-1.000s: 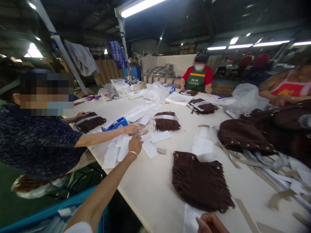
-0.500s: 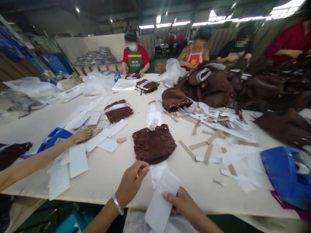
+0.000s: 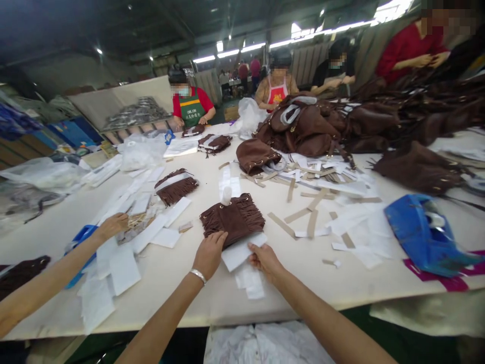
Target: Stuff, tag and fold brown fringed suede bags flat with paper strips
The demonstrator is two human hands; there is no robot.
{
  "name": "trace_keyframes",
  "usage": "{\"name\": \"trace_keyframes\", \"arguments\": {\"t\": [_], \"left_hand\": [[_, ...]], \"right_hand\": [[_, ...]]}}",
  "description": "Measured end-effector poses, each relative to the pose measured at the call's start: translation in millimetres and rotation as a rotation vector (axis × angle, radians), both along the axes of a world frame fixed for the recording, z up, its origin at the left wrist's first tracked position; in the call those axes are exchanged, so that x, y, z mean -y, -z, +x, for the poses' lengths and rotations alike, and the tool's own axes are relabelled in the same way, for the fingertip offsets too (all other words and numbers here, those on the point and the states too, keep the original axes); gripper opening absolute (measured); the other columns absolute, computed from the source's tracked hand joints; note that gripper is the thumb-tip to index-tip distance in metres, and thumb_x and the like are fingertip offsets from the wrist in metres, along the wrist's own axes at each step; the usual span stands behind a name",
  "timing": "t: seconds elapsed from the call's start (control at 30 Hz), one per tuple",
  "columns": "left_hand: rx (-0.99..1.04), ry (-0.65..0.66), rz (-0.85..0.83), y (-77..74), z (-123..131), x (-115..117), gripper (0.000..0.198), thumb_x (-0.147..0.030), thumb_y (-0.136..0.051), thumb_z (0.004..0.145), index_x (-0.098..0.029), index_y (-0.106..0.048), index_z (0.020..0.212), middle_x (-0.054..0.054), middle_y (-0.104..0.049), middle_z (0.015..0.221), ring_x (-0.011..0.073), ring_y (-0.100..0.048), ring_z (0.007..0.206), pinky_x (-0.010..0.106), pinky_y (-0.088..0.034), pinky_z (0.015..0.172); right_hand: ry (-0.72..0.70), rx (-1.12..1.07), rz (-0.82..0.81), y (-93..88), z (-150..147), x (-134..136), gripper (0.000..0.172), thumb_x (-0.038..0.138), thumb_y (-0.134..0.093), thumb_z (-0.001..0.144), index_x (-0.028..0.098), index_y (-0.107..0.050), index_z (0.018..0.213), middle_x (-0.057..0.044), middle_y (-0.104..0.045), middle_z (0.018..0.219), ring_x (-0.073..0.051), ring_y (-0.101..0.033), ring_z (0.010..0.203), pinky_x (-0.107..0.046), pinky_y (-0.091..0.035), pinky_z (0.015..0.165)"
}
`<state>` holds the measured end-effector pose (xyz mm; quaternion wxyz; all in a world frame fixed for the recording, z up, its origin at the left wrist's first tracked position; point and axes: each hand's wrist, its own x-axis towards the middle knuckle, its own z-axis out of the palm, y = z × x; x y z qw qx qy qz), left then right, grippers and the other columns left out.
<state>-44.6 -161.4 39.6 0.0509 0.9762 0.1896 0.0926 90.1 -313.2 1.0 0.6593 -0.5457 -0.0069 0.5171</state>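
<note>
A brown fringed bag (image 3: 232,220) lies on the table in front of me, with eyelets along its far edge and a white roll-like piece on that edge. At its near left corner, my left hand (image 3: 209,255), with a silver bangle on the wrist, has its fingers closed on the bag's edge. My right hand (image 3: 265,260) pinches a folded white paper (image 3: 242,253) between thumb and fingers. The paper's far edge meets the near edge of the bag; whether it lies inside or under cannot be made out. Beneath the paper is a translucent white strip (image 3: 250,284).
A co-worker's arm (image 3: 76,263) reaches in from the left over white papers (image 3: 125,270). Another fringed bag (image 3: 177,186) lies beyond. To the right are scattered grey strips (image 3: 282,226), a blue container (image 3: 420,237) and a heap of brown bags (image 3: 314,126). Several people work across the table.
My right hand has carried the white paper forward to the bag's near edge. My left hand has moved forward onto the bag's corner. The view has shifted to the right.
</note>
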Motion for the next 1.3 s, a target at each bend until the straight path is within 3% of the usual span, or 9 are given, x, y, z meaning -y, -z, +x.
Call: {"name": "trace_keyframes", "arguments": {"t": [0.07, 0.2, 0.43, 0.6, 0.7, 0.8, 0.9, 1.1, 1.3], "left_hand": [[-0.011, 0.018, -0.046, 2.0, -8.3, -10.3, 0.061, 0.005, -0.038, 0.079, -0.019, -0.047, 0.134, 0.010, -0.054, 0.136, 0.0212, -0.053, 0.122, 0.037, -0.047, 0.101], [-0.022, 0.062, -0.143, 4.5, -21.3, -28.2, 0.072, 0.009, -0.033, 0.074, -0.023, -0.042, 0.138, 0.005, -0.049, 0.142, 0.0149, -0.052, 0.124, 0.032, -0.046, 0.104], [-0.011, 0.143, -0.260, 7.3, -31.0, -48.6, 0.078, 0.011, -0.029, 0.069, -0.023, -0.046, 0.136, 0.002, -0.051, 0.141, 0.0128, -0.049, 0.127, 0.035, -0.040, 0.111], [0.002, 0.172, -0.281, -14.9, -24.7, -54.3, 0.070, 0.009, -0.033, 0.065, -0.022, -0.060, 0.122, 0.002, -0.061, 0.129, 0.0155, -0.056, 0.120, 0.037, -0.043, 0.108], [0.045, 0.191, -0.272, -34.0, -6.8, -44.5, 0.059, 0.002, -0.038, 0.075, -0.022, -0.058, 0.124, 0.004, -0.058, 0.133, 0.0172, -0.052, 0.124, 0.039, -0.040, 0.110], [0.055, 0.250, -0.265, -42.5, 17.2, -28.9, 0.047, -0.015, -0.044, 0.088, -0.022, -0.050, 0.133, 0.005, -0.051, 0.140, 0.0182, -0.046, 0.129, 0.038, -0.037, 0.112], [0.013, 0.297, -0.247, -34.7, 34.2, -16.9, 0.051, -0.030, -0.056, 0.087, -0.019, -0.046, 0.136, 0.010, -0.048, 0.143, 0.0234, -0.043, 0.132, 0.041, -0.036, 0.112], [-0.041, 0.333, -0.206, -7.0, 31.9, -11.8, 0.050, -0.016, -0.049, 0.089, -0.019, -0.043, 0.138, 0.012, -0.047, 0.143, 0.0237, -0.044, 0.133, 0.045, -0.037, 0.111], [-0.034, 0.376, -0.209, 2.0, 23.2, -15.2, 0.052, -0.008, -0.043, 0.088, -0.020, -0.042, 0.139, 0.011, -0.045, 0.145, 0.0212, -0.042, 0.134, 0.044, -0.038, 0.111]], "right_hand": [[0.081, -0.016, 0.017, 2.8, -1.1, -3.4, 0.022, 0.030, -0.066, 0.084, 0.017, -0.049, 0.082, 0.002, -0.060, 0.064, -0.008, -0.061, 0.055, -0.016, -0.053, 0.054], [0.104, -0.074, 0.045, 2.7, -3.0, -9.8, 0.022, 0.024, -0.068, 0.082, 0.017, -0.048, 0.077, -0.004, -0.065, 0.069, -0.016, -0.070, 0.071, -0.025, -0.059, 0.066], [0.121, -0.071, 0.046, -7.2, -5.8, -21.8, 0.016, 0.014, -0.067, 0.081, 0.015, -0.051, 0.081, -0.006, -0.067, 0.068, -0.020, -0.072, 0.072, -0.028, -0.061, 0.065], [0.159, -0.052, 0.034, -5.1, -5.6, -29.5, 0.015, 0.014, -0.065, 0.081, 0.016, -0.050, 0.083, -0.005, -0.067, 0.071, -0.019, -0.072, 0.072, -0.028, -0.061, 0.064], [0.162, -0.044, 0.022, -2.3, -4.2, -30.3, 0.015, 0.015, -0.065, 0.081, 0.016, -0.051, 0.085, -0.005, -0.067, 0.071, -0.019, -0.072, 0.071, -0.026, -0.061, 0.063], [0.154, -0.031, 0.016, -2.0, -2.7, -27.9, 0.015, 0.017, -0.067, 0.080, 0.015, -0.053, 0.085, -0.005, -0.068, 0.070, -0.017, -0.071, 0.068, -0.024, -0.061, 0.060], [0.151, -0.016, 0.003, -3.4, -1.6, -24.9, 0.015, 0.018, -0.067, 0.080, 0.015, -0.053, 0.086, -0.005, -0.068, 0.070, -0.016, -0.070, 0.062, -0.023, -0.059, 0.055], [0.192, -0.009, -0.015, -2.8, -2.5, -29.1, 0.016, 0.017, -0.065, 0.079, 0.016, -0.051, 0.086, -0.002, -0.067, 0.068, -0.015, -0.069, 0.060, -0.022, -0.058, 0.053], [0.232, -0.002, -0.043, -2.3, -3.0, -34.9, 0.015, 0.011, -0.060, 0.079, 0.017, -0.047, 0.084, 0.001, -0.063, 0.066, -0.015, -0.068, 0.057, -0.023, -0.057, 0.051]]}}
